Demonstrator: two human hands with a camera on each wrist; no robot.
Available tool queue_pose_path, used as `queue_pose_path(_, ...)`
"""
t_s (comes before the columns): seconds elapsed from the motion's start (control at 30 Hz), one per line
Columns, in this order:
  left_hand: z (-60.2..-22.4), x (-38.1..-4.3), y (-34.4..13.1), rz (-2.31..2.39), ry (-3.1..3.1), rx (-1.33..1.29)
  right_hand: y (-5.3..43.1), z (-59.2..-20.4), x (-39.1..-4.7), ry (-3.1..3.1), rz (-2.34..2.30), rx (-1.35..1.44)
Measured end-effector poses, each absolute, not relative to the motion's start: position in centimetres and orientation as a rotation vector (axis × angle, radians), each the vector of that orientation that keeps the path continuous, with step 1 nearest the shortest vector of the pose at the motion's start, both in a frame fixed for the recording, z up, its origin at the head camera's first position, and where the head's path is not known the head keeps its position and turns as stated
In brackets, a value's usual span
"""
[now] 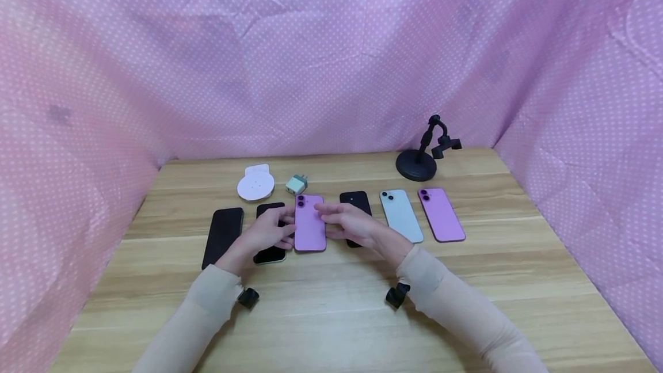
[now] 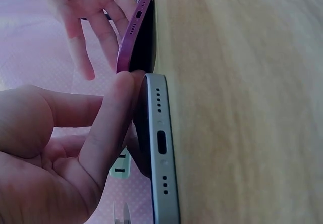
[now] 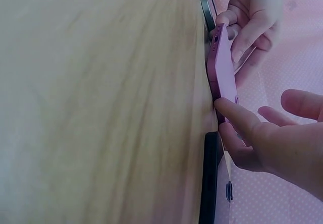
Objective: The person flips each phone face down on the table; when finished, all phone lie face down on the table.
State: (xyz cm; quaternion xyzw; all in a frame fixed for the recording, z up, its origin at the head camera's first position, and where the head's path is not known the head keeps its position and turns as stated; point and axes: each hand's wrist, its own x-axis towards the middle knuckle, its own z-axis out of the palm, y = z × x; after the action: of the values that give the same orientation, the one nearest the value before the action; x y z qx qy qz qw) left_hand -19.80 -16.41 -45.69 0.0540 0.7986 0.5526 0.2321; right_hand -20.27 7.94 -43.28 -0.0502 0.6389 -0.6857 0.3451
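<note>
A pink smartphone (image 1: 309, 229) lies back up in the middle of the row, its camera lenses at the top left. In the right wrist view it tilts, its left edge (image 3: 222, 30) higher than its right. At that raised edge my left hand (image 1: 266, 229) pinches it between thumb and fingers, just above a black-screened smartphone (image 2: 162, 148). My right hand (image 1: 354, 223) has its fingers extended, with fingertips (image 3: 220, 103) touching the phone's right edge. Under the right hand lies a dark smartphone (image 1: 357, 197), partly covered.
A black-screened phone (image 1: 224, 235) lies at the far left; a white phone (image 1: 401, 214) and a second pink phone (image 1: 442, 214) lie to the right. Behind stand a white round charging stand (image 1: 256, 185), a charger plug (image 1: 297, 184) and a black phone holder (image 1: 416, 164). A pink dotted cloth (image 1: 331, 73) hangs around the table.
</note>
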Motion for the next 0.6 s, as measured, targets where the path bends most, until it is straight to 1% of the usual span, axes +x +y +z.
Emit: queue_pose_path(0.6,-45.32,-19.63,-15.69,1.406,2.313,0.114,8.28,-43.59,-20.41,1.654,-1.8,-0.145)
